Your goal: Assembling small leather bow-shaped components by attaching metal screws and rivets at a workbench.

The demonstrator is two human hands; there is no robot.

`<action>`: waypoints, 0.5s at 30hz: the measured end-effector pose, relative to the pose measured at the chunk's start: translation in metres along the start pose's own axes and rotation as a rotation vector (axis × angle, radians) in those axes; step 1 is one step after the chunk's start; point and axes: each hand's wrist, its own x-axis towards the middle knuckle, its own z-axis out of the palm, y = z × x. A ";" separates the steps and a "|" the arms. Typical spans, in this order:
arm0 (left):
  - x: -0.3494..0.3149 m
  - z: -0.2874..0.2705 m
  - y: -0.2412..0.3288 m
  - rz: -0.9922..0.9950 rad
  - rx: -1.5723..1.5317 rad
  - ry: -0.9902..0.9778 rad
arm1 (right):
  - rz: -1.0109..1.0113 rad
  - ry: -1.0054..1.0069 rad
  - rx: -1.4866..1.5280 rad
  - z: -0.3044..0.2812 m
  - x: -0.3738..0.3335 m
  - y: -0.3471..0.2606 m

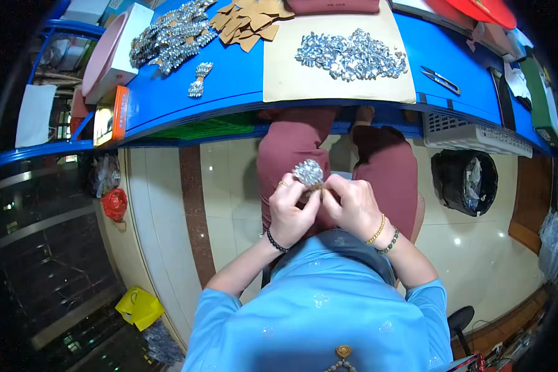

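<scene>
Above my lap I hold a cluster of shiny silver pieces (309,172) in my left hand (289,208), its fingers wrapped round the lower part. Close against it, my right hand (358,201) pinches at the cluster's lower edge, where a bit of tan shows. What lies between the right fingertips is too small to make out. On the blue table (229,74) ahead, a similar silver bundle with a tan middle (199,80) lies alone. Loose silver pieces (347,54) are spread on a beige board (279,84).
Silver bundles (173,37) are heaped at the far left, beside tan flat cutouts (248,25). Thread snips (440,80) lie on the right of the table. Below it are a white basket (471,133) and a black-lined bin (446,180).
</scene>
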 end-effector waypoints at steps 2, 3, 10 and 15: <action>0.000 -0.001 -0.001 0.071 0.015 -0.011 | 0.086 0.026 0.239 -0.001 0.003 0.000; 0.000 -0.001 -0.001 0.106 0.022 -0.016 | 0.129 0.039 0.358 -0.001 0.005 0.001; 0.001 -0.009 -0.004 0.196 -0.018 -0.194 | 0.080 -0.043 0.487 -0.012 0.006 0.029; 0.002 -0.005 -0.004 0.248 -0.026 -0.204 | 0.094 -0.228 0.727 -0.001 0.005 0.042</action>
